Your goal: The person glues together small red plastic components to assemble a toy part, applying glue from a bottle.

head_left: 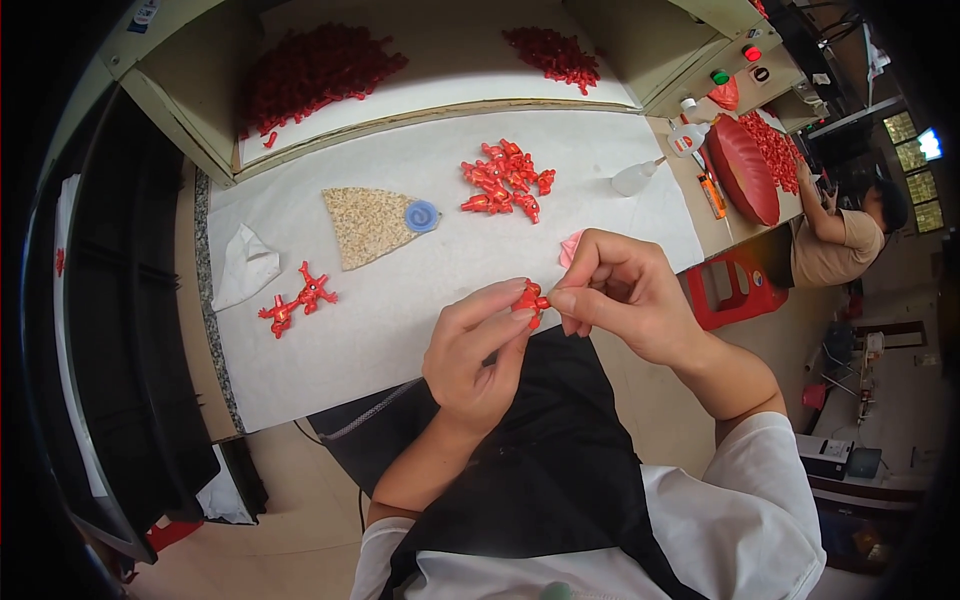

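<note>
Here, both hands pinch 1 small red plastic figure (pixel 531 300), left hand (pixel 478 352) steadying near, right hand (pixel 622 295) best twisting gently.

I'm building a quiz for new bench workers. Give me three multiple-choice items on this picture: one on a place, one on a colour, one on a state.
1. Where does the blue spiral disc lie?
A. at the tip of the beige wedge
B. on the red stool
C. inside the far tray

2. What colour is the small part held between both hands?
A. green
B. red
C. white

3. How is the small part held?
A. lying loose on the sheet
B. in the left hand alone
C. pinched by the fingertips of the left hand and right hand

Answers: 1 A, the disc touches the wedge's right point on the white sheet. 2 B, it matches the red pile beyond. 3 C, both hands' fingertips meet on it above the lap.
</note>
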